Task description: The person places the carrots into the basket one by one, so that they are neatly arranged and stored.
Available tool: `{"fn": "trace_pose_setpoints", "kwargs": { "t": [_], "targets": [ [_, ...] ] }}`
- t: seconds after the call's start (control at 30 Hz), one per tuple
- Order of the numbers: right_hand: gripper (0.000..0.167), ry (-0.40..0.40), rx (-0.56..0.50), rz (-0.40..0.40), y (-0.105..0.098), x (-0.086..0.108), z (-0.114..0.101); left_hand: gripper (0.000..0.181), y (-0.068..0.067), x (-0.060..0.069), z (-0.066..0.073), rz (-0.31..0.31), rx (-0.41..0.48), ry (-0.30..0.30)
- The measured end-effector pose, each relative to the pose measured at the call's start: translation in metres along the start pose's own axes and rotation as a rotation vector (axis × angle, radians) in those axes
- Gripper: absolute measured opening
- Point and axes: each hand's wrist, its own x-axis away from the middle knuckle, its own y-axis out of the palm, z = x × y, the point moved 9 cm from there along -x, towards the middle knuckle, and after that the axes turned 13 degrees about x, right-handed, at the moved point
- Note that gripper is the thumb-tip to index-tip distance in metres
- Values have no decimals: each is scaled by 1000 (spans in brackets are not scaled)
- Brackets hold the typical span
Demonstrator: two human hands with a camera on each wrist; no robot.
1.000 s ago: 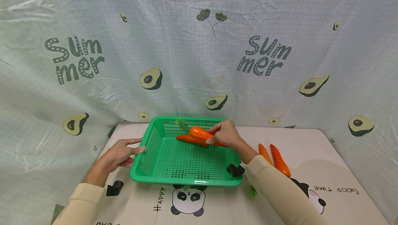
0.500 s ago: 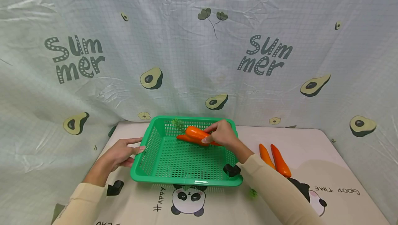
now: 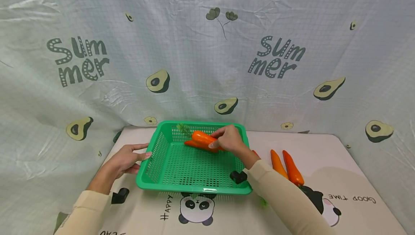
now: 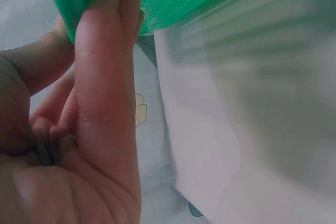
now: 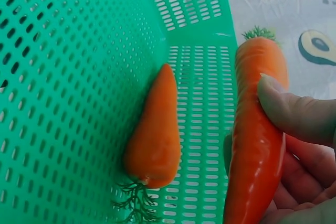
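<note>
A green plastic basket (image 3: 168, 188) with slotted walls stands on the table. My left hand (image 3: 124, 159) grips its left rim, and the left wrist view shows those fingers (image 4: 105, 77) against the basket's edge. Over the basket's far right part, my right hand (image 3: 228, 141) holds an orange carrot (image 3: 200, 137) with a green leafy top. In the right wrist view the thumb presses along this carrot (image 5: 257, 135) and the other fingers wrap behind it. A second carrot (image 5: 156, 135) lies inside on the basket floor, its leaves (image 5: 137, 203) showing; in the head view the held carrot partly covers it.
Two more carrots, one lighter orange (image 3: 278, 163) and one darker (image 3: 293, 168), lie on the table to the right. Green leaves (image 3: 263, 202) and a red-orange tip (image 3: 255, 153) show beside the right sleeve (image 3: 285, 195). A printed curtain (image 3: 194, 47) hangs behind.
My right hand has moved slightly left and lower with the carrot, which now lies closer over the carrot in the basket. The left hand and the basket have stayed in place.
</note>
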Motion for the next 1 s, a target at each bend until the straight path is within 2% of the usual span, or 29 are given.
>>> {"fn": "trace_pose_setpoints", "kwargs": {
  "t": [0.2,0.77,1.0],
  "targets": [
    [31,13,-5,24,2,-4,1,66,0,0,0,-11,10,-1],
    [31,36,-40,26,10,-9,2,67,1,0,0,-11,12,-10],
    [31,28,-20,34,12,-10,-1,67,0,0,-1,-3,10,-12]
  ]
}}
